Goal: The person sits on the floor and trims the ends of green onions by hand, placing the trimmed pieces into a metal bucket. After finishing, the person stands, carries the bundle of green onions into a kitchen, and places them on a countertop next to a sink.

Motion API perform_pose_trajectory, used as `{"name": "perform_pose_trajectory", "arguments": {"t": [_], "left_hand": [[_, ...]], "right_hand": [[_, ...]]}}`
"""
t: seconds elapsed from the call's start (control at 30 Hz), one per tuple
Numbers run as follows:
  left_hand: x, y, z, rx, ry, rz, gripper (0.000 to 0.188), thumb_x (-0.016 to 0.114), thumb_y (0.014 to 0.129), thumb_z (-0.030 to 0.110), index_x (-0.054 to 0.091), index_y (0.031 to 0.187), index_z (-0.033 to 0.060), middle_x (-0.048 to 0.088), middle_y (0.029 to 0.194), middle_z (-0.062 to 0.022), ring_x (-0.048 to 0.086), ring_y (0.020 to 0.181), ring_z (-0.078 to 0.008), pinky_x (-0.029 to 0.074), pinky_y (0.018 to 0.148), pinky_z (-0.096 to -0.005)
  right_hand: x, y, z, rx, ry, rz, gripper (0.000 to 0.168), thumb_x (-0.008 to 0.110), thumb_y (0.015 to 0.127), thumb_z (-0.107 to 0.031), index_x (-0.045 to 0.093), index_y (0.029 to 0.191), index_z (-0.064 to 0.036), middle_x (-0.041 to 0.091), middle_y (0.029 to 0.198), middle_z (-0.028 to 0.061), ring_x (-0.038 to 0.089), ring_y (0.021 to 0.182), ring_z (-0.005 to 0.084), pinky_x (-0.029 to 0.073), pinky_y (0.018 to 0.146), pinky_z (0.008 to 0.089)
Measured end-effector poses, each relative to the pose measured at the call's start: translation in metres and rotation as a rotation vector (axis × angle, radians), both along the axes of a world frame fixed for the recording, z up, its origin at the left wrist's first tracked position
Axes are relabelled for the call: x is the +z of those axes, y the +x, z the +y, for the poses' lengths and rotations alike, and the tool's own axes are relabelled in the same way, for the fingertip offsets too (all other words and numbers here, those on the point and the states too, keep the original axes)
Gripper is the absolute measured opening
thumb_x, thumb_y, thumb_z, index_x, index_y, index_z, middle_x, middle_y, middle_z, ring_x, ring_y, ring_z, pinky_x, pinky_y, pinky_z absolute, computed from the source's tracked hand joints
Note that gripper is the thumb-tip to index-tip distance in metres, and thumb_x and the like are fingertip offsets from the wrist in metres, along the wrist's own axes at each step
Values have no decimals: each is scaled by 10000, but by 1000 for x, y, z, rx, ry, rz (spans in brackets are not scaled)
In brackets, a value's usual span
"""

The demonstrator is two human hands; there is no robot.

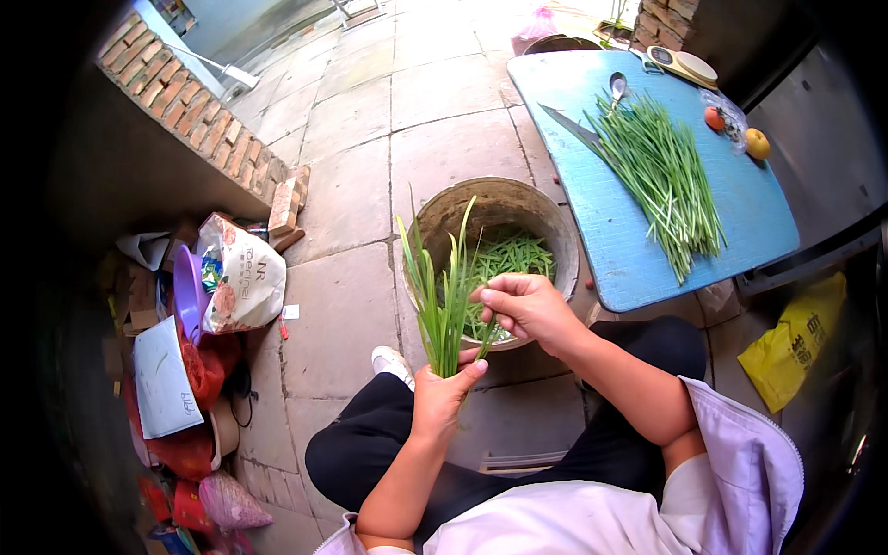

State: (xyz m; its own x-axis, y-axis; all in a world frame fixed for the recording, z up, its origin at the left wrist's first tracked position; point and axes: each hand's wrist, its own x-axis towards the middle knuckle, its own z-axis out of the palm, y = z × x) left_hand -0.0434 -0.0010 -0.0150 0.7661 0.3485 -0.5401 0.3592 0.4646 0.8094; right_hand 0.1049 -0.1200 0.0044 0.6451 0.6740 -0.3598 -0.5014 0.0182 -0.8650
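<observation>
My left hand (pixel 440 399) is closed around the lower ends of a small bunch of leafy green chives (pixel 438 319), whose blades point up and away from me. My right hand (pixel 534 312) is just to the right of the bunch, thumb and fingertips pinched on a thin green blade at its side. Beneath both hands stands a round, worn bucket (pixel 479 189) holding short green pieces (pixel 517 257). On the blue tabletop (pixel 753 229) at the right lies a large pile of long green chives (pixel 659 173), partly covering a knife (pixel 572 128).
A metal spoon (pixel 617 84), a kitchen scale (pixel 683 66), a tomato (pixel 713 118) and a yellow fruit (pixel 757 143) are also on the table. A yellow bag (pixel 794 340) lies below it. At left are a floral bag (pixel 253 277), a purple basin (pixel 187 291) and bricks (pixel 284 208).
</observation>
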Motion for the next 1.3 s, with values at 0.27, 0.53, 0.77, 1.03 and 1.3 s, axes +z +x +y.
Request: {"name": "perform_pose_trajectory", "arguments": {"t": [0.27,0.53,0.77,1.03,1.3], "left_hand": [[5,3,-6,-16,30,-19,274,751,778,49,656,1025,-21,596,702,10,384,455,-17,252,407,-169],[-2,12,11,171,-150,-90,384,738,808,109,531,1113,1,661,834,-78,396,434,-35,237,368,-168],[-1,25,0,105,-190,-183,231,741,817,172,533,895,106,618,789,-28,354,414,-31,219,359,-176],[16,51,-17,17,-246,-268,196,736,817,111,553,884,99,526,716,36,376,440,-25,245,373,-161],[12,68,-10,-3,-571,-425,363,485,892,127,452,1229,-4,638,922,-80,448,510,-114,336,492,-246]], "right_hand": [[4,-1,0,-122,22,-257,439,556,951,-220,476,1319,7,652,903,54,533,546,36,348,432,157],[29,14,-27,-283,-576,-1096,479,682,807,-171,520,1255,-122,562,1013,122,628,900,305,520,733,386],[4,-20,-12,238,-129,-44,324,609,917,-341,685,1068,-65,674,996,21,593,934,107,461,811,257],[25,0,-27,19,-48,-234,181,617,907,-215,671,913,-42,658,821,-6,521,675,46,409,601,193],[91,106,-127,-656,-923,-1172,242,558,924,-268,666,980,-58,671,860,136,645,806,299,491,703,388]]}}
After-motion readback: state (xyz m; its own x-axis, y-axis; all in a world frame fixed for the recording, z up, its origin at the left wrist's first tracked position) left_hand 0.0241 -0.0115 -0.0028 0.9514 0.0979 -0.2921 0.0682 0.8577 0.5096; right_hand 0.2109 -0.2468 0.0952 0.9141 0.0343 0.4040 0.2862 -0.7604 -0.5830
